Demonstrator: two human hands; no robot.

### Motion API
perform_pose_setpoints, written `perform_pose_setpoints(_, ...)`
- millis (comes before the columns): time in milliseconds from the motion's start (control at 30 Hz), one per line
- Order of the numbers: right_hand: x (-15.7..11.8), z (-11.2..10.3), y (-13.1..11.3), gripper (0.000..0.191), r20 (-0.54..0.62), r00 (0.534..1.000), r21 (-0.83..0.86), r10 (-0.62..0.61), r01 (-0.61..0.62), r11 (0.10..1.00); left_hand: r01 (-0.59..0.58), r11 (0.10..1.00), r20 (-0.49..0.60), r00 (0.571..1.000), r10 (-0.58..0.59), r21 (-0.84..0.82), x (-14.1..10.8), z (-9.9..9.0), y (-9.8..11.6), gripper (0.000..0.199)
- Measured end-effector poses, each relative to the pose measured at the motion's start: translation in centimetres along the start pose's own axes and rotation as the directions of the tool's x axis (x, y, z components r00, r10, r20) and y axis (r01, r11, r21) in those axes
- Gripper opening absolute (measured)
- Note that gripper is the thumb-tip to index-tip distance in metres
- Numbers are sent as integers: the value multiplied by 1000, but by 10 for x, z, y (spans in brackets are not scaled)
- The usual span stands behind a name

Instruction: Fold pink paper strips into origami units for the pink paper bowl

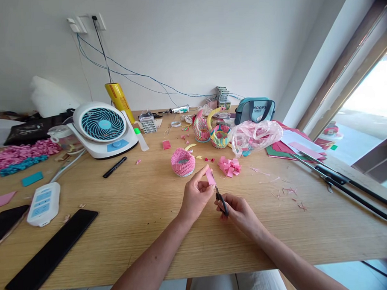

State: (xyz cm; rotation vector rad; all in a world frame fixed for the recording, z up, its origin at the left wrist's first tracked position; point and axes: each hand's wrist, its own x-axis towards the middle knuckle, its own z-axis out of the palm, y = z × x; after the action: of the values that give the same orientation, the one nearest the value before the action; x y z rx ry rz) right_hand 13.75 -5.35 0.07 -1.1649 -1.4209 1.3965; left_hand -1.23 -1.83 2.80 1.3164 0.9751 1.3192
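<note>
My left hand (198,195) pinches a small pink paper strip (210,177) upright between thumb and fingers. Wrapped round the black handles of a pair of scissors (221,202) is my right hand (237,210). The scissors' tip is at the lower right edge of the strip; whether the blades are apart I cannot tell. Just beyond my hands lies a pile of cut pink paper pieces (229,166). A round pink folded-paper basket (183,162) stands to the left of it. Farther back are two colourful folded-paper swans, one pink (201,128) and one multicoloured (220,136).
A white fan (102,127), a power strip (44,203), a black pen (114,167) and a long black slab (53,251) occupy the left. To the right are a plastic bag (256,136), coloured paper sheets (286,145), paper scraps (290,191) and a paper trimmer (332,173).
</note>
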Motion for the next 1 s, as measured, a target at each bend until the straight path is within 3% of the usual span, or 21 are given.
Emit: perform_pose_setpoints(1000,0,3,-6,42,11,998,80,56,-57,995,-37,996,7,999,37,81,1,-2,-4,62)
